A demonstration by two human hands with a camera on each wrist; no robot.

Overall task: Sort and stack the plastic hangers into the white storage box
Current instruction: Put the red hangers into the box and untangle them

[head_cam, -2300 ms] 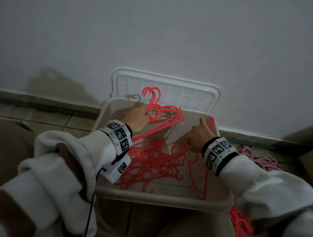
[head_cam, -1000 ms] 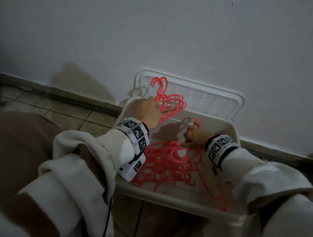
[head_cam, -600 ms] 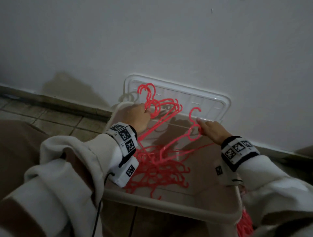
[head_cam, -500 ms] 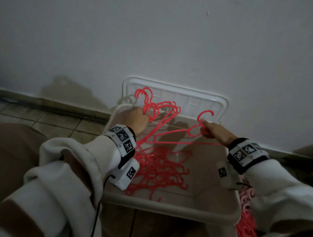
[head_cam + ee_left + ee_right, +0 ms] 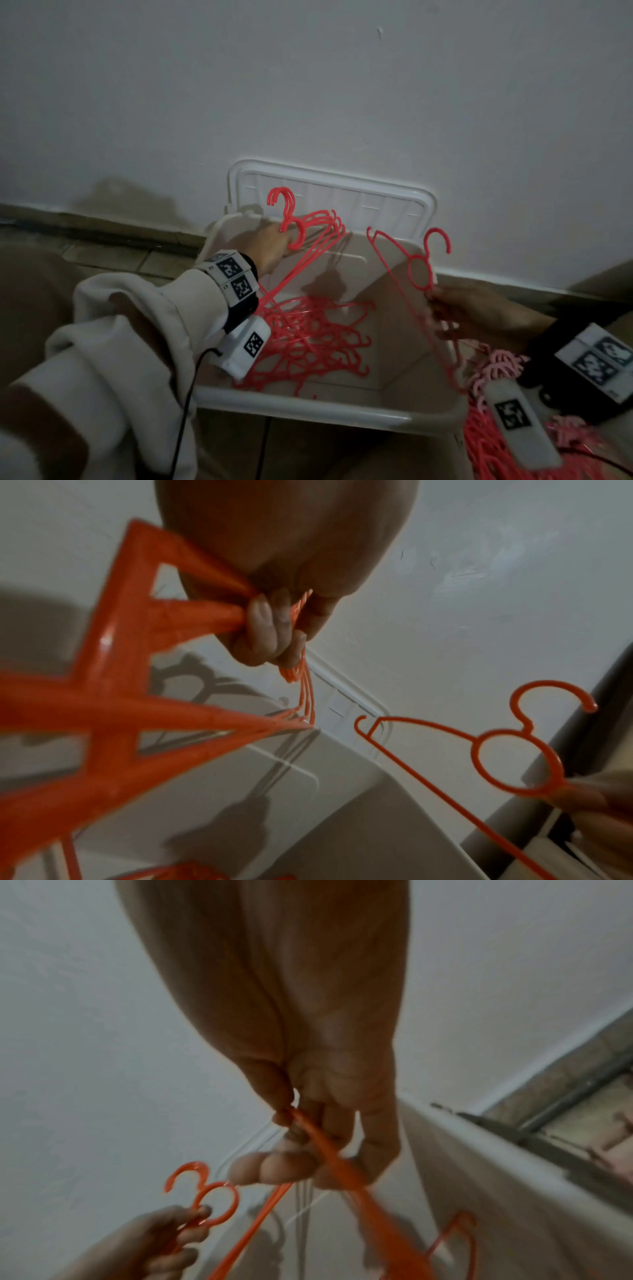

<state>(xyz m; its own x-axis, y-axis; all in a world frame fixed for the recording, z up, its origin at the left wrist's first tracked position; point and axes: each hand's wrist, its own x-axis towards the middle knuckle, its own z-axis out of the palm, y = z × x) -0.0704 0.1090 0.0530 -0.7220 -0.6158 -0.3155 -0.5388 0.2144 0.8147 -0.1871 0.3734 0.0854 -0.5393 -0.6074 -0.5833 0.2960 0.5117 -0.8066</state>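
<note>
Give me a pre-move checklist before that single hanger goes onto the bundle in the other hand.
1. Right hand grips the single hanger: ok.
2. Left hand holds the hanger bundle firmly: ok.
3. Single hanger free of the tangled pile in the white box: ok.
4. Hook faces the same way as the bundle's hooks: not ok, it looks mirrored.
5. Bundle's hangers all nested evenly: cannot tell.

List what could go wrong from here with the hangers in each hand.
1. The right hand only pinches the single hanger by its ring; its long arm hangs past the box rim and may snag the pile outside.
2. The left hand grips a fanned bundle; adding another could let some slip.
3. The loose tangle in the box could hook the bundle's lower ends.
</note>
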